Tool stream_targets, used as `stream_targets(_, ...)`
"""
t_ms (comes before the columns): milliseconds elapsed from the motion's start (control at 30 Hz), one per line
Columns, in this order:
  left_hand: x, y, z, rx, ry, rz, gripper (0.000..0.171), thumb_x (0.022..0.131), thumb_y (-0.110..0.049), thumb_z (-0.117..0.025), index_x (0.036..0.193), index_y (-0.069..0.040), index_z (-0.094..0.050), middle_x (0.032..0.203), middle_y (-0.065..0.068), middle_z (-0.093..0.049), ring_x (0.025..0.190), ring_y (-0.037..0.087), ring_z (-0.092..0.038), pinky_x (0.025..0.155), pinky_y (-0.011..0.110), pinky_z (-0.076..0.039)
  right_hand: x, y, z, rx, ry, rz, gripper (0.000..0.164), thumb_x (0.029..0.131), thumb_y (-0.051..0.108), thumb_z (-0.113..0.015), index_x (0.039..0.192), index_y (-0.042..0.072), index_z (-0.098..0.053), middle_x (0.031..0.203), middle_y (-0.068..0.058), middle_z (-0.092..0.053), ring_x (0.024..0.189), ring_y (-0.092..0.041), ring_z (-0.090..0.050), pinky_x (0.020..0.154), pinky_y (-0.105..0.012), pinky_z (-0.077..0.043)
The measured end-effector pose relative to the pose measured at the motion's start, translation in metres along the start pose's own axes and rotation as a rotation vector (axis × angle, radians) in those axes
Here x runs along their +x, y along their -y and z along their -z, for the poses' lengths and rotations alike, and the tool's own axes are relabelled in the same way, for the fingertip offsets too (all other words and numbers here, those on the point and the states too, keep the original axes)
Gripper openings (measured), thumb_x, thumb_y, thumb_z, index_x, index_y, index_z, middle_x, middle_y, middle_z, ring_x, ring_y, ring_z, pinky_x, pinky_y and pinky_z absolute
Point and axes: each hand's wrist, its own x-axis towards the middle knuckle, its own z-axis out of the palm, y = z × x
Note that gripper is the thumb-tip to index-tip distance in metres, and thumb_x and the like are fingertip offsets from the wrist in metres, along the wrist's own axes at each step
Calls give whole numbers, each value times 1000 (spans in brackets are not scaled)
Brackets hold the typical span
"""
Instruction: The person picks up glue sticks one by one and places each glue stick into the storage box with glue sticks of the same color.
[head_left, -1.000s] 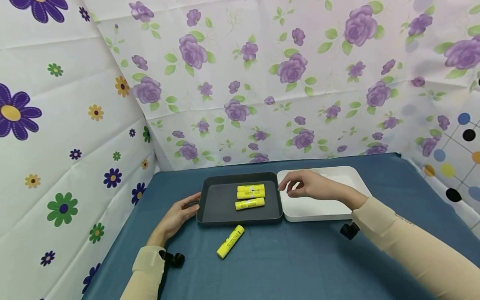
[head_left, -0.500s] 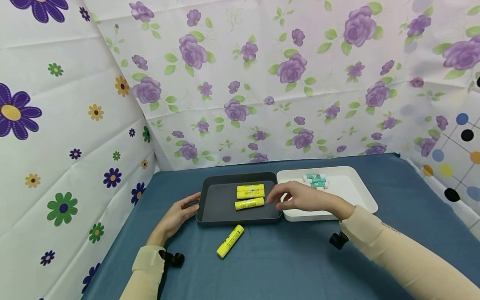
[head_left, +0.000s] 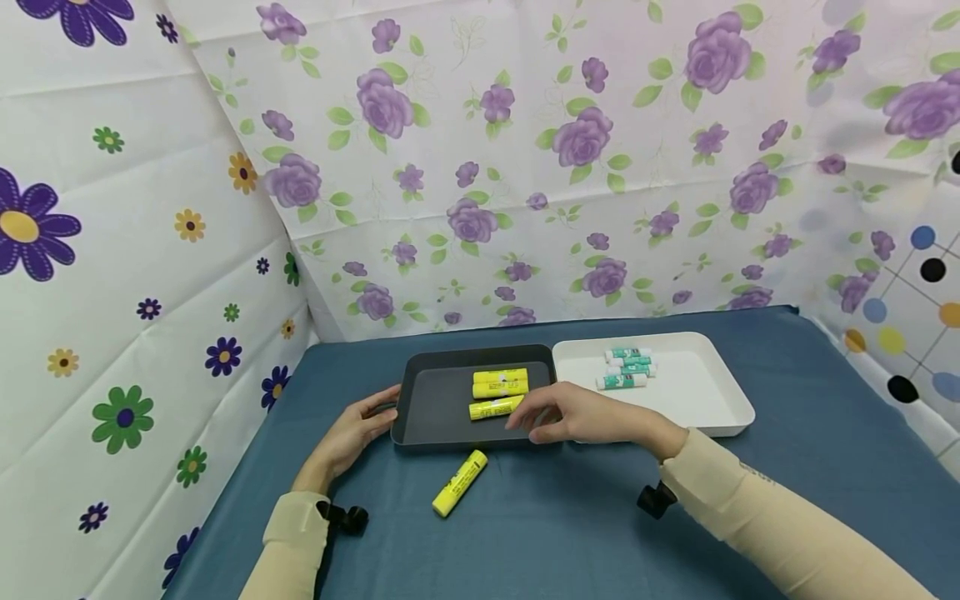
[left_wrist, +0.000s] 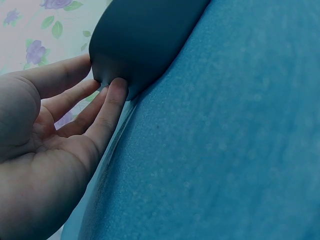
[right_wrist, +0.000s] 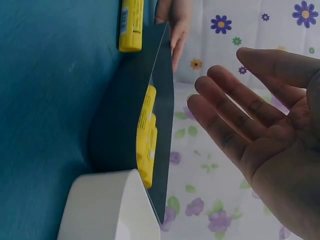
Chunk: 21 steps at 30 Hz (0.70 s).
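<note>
My left hand (head_left: 362, 429) touches the left wall of a dark grey tray (head_left: 435, 417) with nearly straight fingers; in the left wrist view its fingertips (left_wrist: 118, 86) rest against the tray's outer side. Several yellow glue sticks lie about: a pair (head_left: 500, 382) side by side in the tray, another (head_left: 495, 407) just in front of them, and a loose one (head_left: 460, 483) on the cloth before the tray. My right hand (head_left: 581, 414), fingers loosely bent and holding nothing, hovers above the tray's front right corner. It hides one end of the nearest yellow stick in the tray.
A white tray (head_left: 705, 400) adjoins the dark one on the right and holds several green-and-white glue sticks (head_left: 622, 382). Blue cloth (head_left: 540, 525) covers the table. Flower-printed sheets (head_left: 465, 275) stand behind it and on the left.
My right hand has moved left and towards me, from over the white tray to the dark tray's front right corner, uncovering the green-and-white sticks. My left hand stays put.
</note>
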Motion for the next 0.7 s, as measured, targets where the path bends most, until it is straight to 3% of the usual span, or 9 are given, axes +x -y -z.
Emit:
stream_targets(167, 0, 0, 0, 8, 5, -9, 60, 108, -14, -59, 163, -9, -35, 164, 19, -32, 149, 37, -36, 124, 55, -31, 4, -1, -10, 33, 34, 20, 30, 104, 8, -64, 133, 8, -70, 128, -7, -68, 117, -29, -64, 102, -44, -56)
stream_targets(300, 0, 0, 0, 7, 6, -10, 60, 108, -15, -59, 163, -9, -35, 164, 19, -33, 149, 37, -37, 124, 55, -31, 7, -3, -17, 60, 59, 16, 30, 104, 9, -64, 133, 10, -70, 129, -7, -67, 120, -31, -63, 103, -41, -55)
stream_targets(467, 0, -1, -1, 3, 6, -4, 60, 108, -14, -59, 163, -9, -35, 164, 18, -32, 149, 36, -36, 124, 54, -31, 11, -7, -28, 70, 81, 24, 31, 104, 10, -64, 134, 9, -69, 133, -7, -66, 121, -22, -63, 104, -38, -55)
stream_targets(567, -1, -2, -1, 2, 5, -4, 60, 108, -14, -59, 163, -9, -35, 164, 18, -32, 149, 36, -36, 124, 54, -31, 14, -9, -33, 65, 88, 33, 32, 103, 7, -64, 134, 8, -69, 134, -5, -66, 120, -16, -63, 106, -41, -54)
stream_targets(700, -1, -2, -2, 6, -2, 0, 61, 108, -15, -59, 163, -10, -35, 164, 18, -33, 150, 36, -36, 124, 54, -30, 20, -15, -41, 63, 98, 42, 33, 102, 4, -65, 134, 8, -70, 136, -4, -65, 125, -25, -61, 110, -49, -51)
